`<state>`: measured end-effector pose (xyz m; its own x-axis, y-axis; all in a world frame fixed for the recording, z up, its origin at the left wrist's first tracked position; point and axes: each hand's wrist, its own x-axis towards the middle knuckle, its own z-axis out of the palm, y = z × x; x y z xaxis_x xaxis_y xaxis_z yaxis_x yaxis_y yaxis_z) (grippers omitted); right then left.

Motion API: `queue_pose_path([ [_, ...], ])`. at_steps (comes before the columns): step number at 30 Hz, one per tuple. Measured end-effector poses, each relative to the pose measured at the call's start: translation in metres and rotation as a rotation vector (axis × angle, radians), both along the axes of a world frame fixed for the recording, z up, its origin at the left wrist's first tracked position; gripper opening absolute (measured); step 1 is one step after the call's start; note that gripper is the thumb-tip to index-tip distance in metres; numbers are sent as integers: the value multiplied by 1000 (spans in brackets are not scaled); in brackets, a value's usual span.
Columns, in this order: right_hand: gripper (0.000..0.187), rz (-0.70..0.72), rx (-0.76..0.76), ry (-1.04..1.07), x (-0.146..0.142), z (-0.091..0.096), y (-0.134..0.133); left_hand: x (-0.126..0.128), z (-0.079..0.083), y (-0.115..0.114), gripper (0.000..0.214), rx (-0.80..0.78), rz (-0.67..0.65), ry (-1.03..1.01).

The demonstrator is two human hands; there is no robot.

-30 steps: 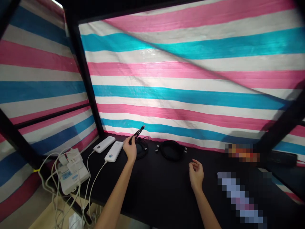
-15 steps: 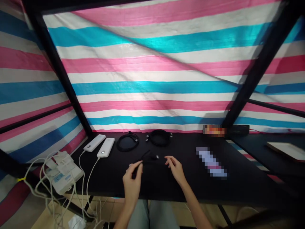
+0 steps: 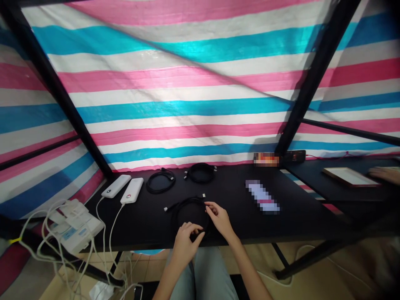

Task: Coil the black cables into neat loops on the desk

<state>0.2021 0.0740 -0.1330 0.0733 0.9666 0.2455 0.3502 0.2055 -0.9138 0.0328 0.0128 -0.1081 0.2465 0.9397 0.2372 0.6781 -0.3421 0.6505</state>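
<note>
A coiled black cable [image 3: 187, 201] lies on the black table in front of me, with light-coloured metal plugs at its two ends pointing left and away. My right hand [image 3: 219, 217] pinches the right side of its loop between thumb and fingers. At the near side of the same loop is my left hand [image 3: 188, 241], thumb and forefinger curled together on the cable. The dark cable is hard to make out against the table where the fingers meet it. Behind it lie a second coiled cable [image 3: 148, 187] and a third coiled cable [image 3: 189, 179].
Two white power banks [image 3: 132, 191] with white leads lie at the left. A white box [image 3: 81, 235] tangled in cords stands beside the table edge. To the right is a blurred-out phone-like object [image 3: 261, 197]. Another person's hand [image 3: 386, 173] is near a shallow tray [image 3: 331, 175] at far right.
The cable now lies as a loop with both plugs showing. My left hand has moved right and nearer, and my right hand has come onto the cable. The view has shifted right.
</note>
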Motion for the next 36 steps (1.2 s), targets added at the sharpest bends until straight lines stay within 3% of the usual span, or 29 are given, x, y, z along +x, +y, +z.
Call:
queue_pose_path([
  [3, 27, -49, 51, -63, -1, 1, 0, -6, 10, 6, 19, 57, 50, 21],
  [6, 26, -74, 60, -119, -2, 5, -3, -15, 17, 19, 23, 140, 270, 63],
  [10, 33, -73, 59, -231, -4, 12, -8, -27, 9, 37, 31, 89, 441, 274],
  [13, 38, -90, 30, -274, -5, 15, -9, -33, -6, 45, 29, 56, 432, 398],
  [17, 43, -110, -51, -288, -7, 19, -11, -36, -21, 47, 26, 147, 436, 338],
  [20, 38, -116, -133, -275, -10, 22, -19, -38, -22, 47, 27, 191, 478, 263],
  [25, 16, -97, -181, -325, -15, 24, -34, -46, -19, 47, 25, 180, 400, 173],
  [27, 16, -61, -211, -210, -16, 28, -37, -46, -20, 46, 24, 166, 398, 23],
  [31, 9, 181, -261, 290, -19, 46, -44, -39, -14, 39, 26, 134, 463, -385],
  [34, 24, 251, -292, 633, -23, 64, -49, -30, 4, 30, 26, 210, 506, -721],
  [36, 34, 241, -309, 817, -23, 75, -50, -26, 21, 23, 26, 196, 466, -908],
])
